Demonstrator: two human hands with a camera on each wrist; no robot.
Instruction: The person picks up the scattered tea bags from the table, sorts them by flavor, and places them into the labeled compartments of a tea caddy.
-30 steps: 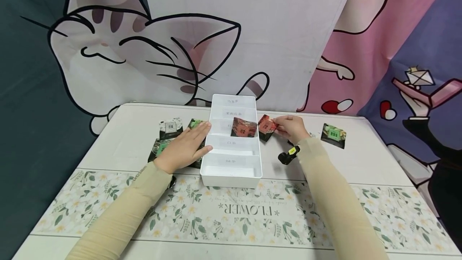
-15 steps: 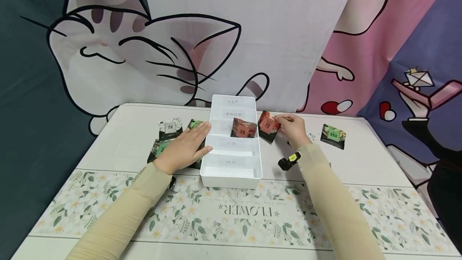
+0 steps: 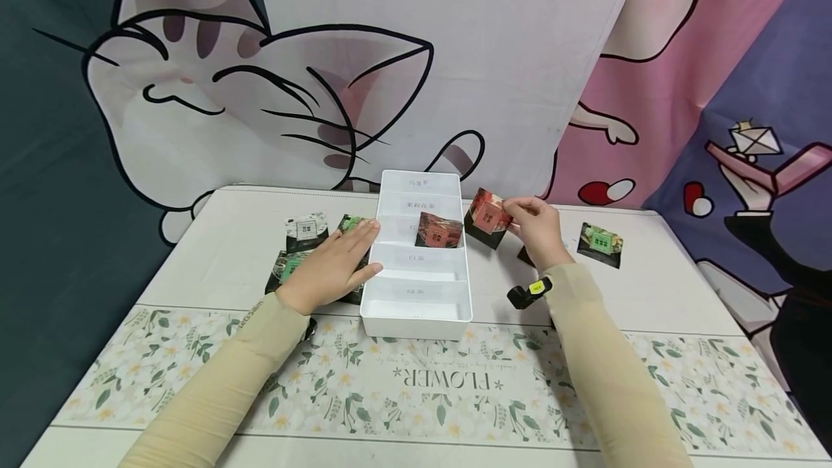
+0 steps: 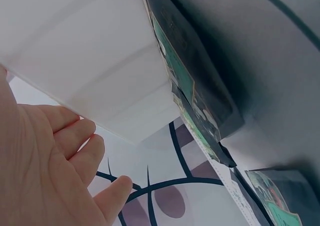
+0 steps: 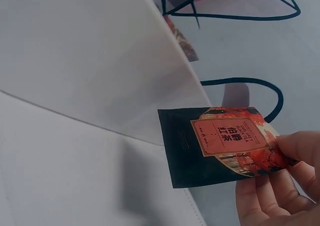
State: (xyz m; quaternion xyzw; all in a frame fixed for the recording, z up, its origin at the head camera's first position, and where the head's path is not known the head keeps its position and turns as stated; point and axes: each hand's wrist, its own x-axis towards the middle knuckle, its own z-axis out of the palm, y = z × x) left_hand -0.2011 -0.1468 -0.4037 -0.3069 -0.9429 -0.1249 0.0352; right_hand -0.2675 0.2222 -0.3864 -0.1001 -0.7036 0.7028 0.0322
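My right hand [image 3: 538, 230] pinches a red and black tea bag packet [image 5: 227, 143] by one edge, just right of the white divided box [image 3: 416, 328]. "Earl Grey black tea" is printed on its red label in the right wrist view. My left hand [image 3: 333, 266] rests with straight fingers against the box's left rim; the left wrist view shows that hand [image 4: 55, 156] beside the white wall. Another red packet [image 3: 438, 230] leans in the box's middle compartment. Beneath and beside my left hand lie green-labelled packets [image 3: 284, 266], partly hidden.
A white-labelled packet [image 3: 307, 231] lies left of the box. At the right sits a green packet [image 3: 601, 244], and a dark packet corner [image 3: 526, 256] shows under my right hand. A cartoon cloth [image 3: 520, 56] hangs behind the table [image 3: 214, 258].
My right hand has lifted the red packet off the table and turned its face more toward the head camera, staying beside the box. My left hand has not moved.
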